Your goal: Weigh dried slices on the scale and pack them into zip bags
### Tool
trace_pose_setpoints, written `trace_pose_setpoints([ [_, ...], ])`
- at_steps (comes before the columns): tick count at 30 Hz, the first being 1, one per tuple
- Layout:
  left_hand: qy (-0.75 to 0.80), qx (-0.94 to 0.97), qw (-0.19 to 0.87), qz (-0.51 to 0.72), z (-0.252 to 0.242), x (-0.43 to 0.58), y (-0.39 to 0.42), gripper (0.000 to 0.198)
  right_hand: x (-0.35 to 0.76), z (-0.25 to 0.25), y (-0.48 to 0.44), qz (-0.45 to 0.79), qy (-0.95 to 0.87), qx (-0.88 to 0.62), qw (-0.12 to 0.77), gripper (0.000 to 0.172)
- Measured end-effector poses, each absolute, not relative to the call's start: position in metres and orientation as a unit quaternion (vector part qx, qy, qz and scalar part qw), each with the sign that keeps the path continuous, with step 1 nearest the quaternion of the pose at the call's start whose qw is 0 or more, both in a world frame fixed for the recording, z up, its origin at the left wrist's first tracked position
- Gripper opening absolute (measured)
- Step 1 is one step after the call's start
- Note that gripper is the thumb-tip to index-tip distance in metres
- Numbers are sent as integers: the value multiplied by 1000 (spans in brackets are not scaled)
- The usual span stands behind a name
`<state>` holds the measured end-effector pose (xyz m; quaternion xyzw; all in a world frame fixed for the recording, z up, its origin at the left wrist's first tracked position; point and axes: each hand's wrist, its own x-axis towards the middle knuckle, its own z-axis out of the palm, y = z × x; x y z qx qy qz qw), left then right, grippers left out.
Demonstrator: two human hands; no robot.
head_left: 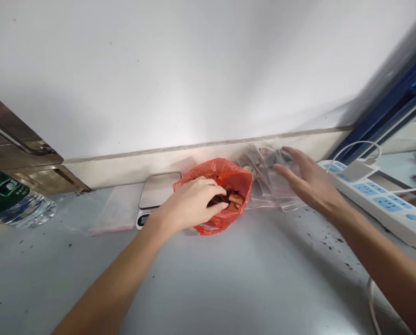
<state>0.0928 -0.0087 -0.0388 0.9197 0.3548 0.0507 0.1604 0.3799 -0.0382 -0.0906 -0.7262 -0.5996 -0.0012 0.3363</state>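
A red plastic bag (246, 179) stands with its mouth open against the wall, holding brown dried pieces (236, 199). My left hand (195, 200) reaches over the bag's mouth, fingers bent and the thumb apart from them, close to the pieces; no piece shows between the fingertips. Right of the red bag lie several clear plastic bags (260, 174), overlapping, some with pale and brown contents. My right hand (308, 179) is at their right edge, thumb and fingers spread; whether it touches the plastic is unclear.
Left of the red bag is a kitchen scale (159, 188), beside flat clear bags (115, 209). A large water bottle (16, 197) lies at far left below a metal cabinet (16, 149). A white power strip (378, 197) with cables sits at right, near a blue frame (385, 93). Dark crumbs dot the surface.
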Motion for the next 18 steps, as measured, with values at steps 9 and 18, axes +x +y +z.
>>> trace_pose_setpoints([
  [9, 457, 881, -16, 122, -33, 63, -3, 17, 303, -39, -39, -12, -771, -574, 275, 31],
  [18, 491, 859, 125, 70, -29, 34, 3, 14, 264, -36, 0, 70, -760, -640, 90, 56],
])
